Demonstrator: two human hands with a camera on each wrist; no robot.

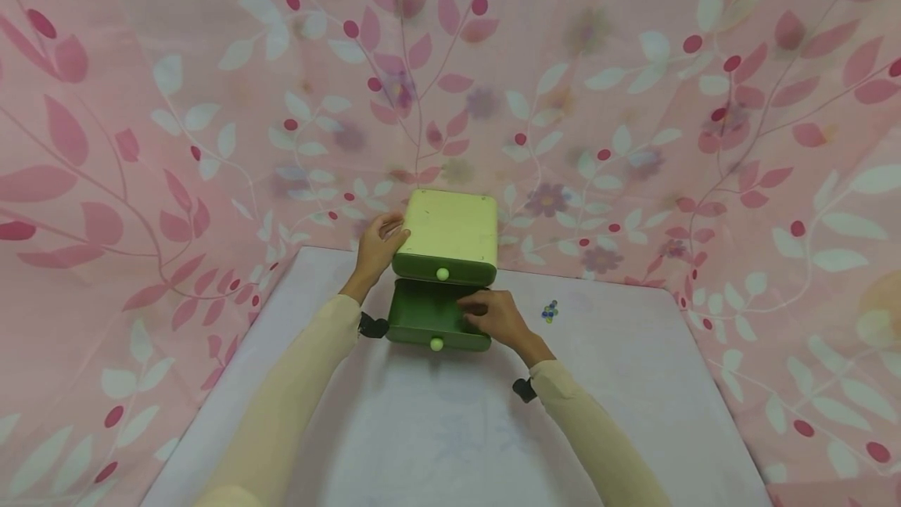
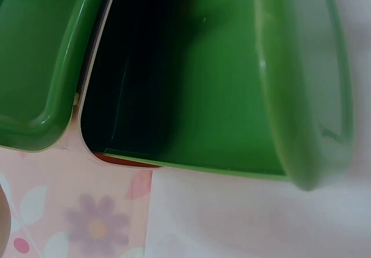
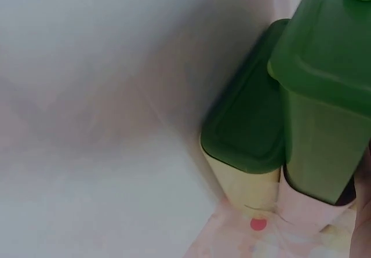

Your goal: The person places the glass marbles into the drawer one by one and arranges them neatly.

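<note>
A long cream sleeve is nearest, cut off below. On the white table, the left hand, loose, touches a yellow-and-green box; the right hand dips into its pulled-out green drawer, grip hidden.

Surface: pale, flat, reaching from the frame's bottom edge to just below its middle.
Drawer unit: green fronts, yellow-green top — standing near centre frame.
Bead-like cluster: small, blue and green — lying right of centre.
</note>
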